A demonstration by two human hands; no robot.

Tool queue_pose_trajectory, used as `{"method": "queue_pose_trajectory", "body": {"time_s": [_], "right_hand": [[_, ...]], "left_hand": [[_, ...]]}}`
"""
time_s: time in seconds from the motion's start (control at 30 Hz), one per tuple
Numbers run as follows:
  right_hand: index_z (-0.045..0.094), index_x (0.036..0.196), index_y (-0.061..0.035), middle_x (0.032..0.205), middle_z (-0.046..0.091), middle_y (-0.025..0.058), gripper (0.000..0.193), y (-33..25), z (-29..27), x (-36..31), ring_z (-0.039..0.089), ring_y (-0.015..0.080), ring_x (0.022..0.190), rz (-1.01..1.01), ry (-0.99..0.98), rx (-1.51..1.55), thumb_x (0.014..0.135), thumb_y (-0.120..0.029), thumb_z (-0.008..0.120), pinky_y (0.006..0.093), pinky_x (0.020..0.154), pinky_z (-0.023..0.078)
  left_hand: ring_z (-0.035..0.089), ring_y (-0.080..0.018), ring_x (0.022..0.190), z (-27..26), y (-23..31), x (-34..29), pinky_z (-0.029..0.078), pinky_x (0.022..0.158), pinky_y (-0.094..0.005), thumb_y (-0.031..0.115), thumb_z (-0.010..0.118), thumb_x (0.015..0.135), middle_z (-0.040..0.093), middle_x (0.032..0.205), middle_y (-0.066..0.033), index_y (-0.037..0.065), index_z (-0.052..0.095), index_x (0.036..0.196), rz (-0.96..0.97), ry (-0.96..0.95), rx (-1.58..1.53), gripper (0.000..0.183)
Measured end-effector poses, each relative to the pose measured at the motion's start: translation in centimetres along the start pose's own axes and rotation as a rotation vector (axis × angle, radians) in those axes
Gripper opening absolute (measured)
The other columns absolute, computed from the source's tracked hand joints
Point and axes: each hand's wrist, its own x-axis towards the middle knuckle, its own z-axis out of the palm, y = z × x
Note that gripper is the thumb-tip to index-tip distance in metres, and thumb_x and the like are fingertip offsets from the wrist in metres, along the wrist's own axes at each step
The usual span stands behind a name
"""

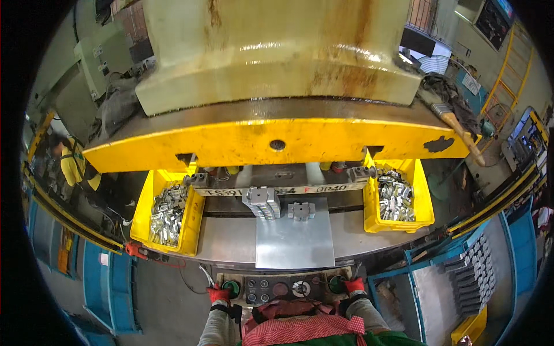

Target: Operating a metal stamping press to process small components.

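My left hand (218,294), in a red glove, is at the left end of the control panel (267,290), beside a round green button (231,288). Its fingers are closed, and a slim silver tool (206,275) sticks up from it. At the panel's right end, my red-gloved right hand (354,285) rests next to another green button (337,284). A thin metal tool (358,269) rises from its closed fingers. Ahead, on a flat metal plate (294,245), stand a taller stack of grey metal parts (262,202) and a lower stack (301,211).
A large press with a yellow front beam (231,144) hangs over the bench. Yellow bins (197,228) (426,202) of small metal pieces flank the plate. A brush (453,122) lies on the beam. Blue racks (98,282) stand left; grey parts (476,274) lie right. A person (75,167) is far left.
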Motion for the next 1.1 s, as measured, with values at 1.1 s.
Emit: {"method": "queue_pose_trajectory", "body": {"time_s": [1.1], "right_hand": [[0.052,0.1,-0.0048,0.084,0.058,0.0057,0.039,-50.3,-12.4,-1.5,0.051,0.0147,0.077,-0.836,-0.568,0.727,0.072,-0.03,0.062,0.028,0.071,0.04]], "left_hand": [[0.047,-0.0078,0.058,8.0,50.6,-8.8,0.038,0.052,-0.0276,0.041,0.062,0.073,0.056,0.068,0.0003,0.002,0.063,0.083,0.661,-0.449,-0.176,0.04]]}}
